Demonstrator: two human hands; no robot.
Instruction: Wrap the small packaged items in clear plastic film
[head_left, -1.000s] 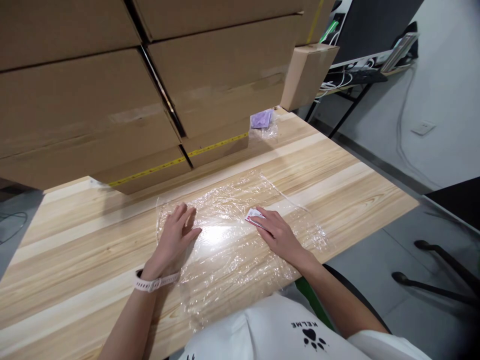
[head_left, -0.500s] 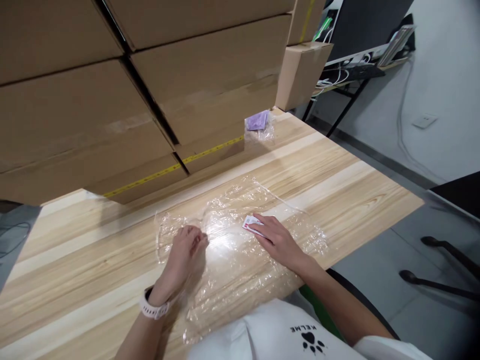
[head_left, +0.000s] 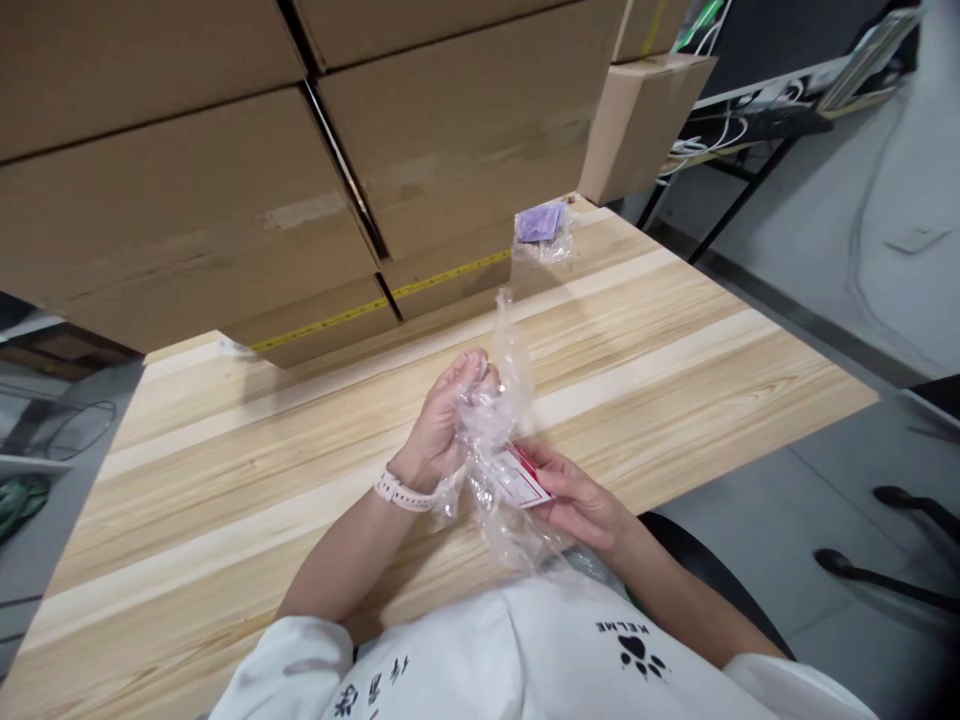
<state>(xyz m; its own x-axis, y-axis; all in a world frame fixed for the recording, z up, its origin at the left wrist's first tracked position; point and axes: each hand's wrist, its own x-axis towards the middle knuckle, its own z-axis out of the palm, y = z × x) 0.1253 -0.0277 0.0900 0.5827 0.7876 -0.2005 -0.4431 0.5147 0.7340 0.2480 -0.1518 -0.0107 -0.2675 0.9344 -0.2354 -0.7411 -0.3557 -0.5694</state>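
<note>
A crumpled clear plastic bag (head_left: 491,420) is bunched up between my hands, near the front edge of the table. My left hand (head_left: 450,410) is closed around a gathered part of it. With my right hand (head_left: 574,495) I grip a white card with red print (head_left: 525,478) between thumb and fingers, against the plastic. Loose film hangs down toward my shirt. Part of the card is hidden by the film and my fingers.
Large cardboard boxes (head_left: 450,140) stand stacked along the back of the wooden table (head_left: 247,480). A purple packet (head_left: 540,222) in clear wrap lies at the back right. Behind it are a smaller box (head_left: 641,120) and a desk with a monitor (head_left: 787,45).
The plastic bag lay spread flat on the table; now it is lifted and bunched. Both hands have come together, the right one still with the card. The view has shifted somewhat.
</note>
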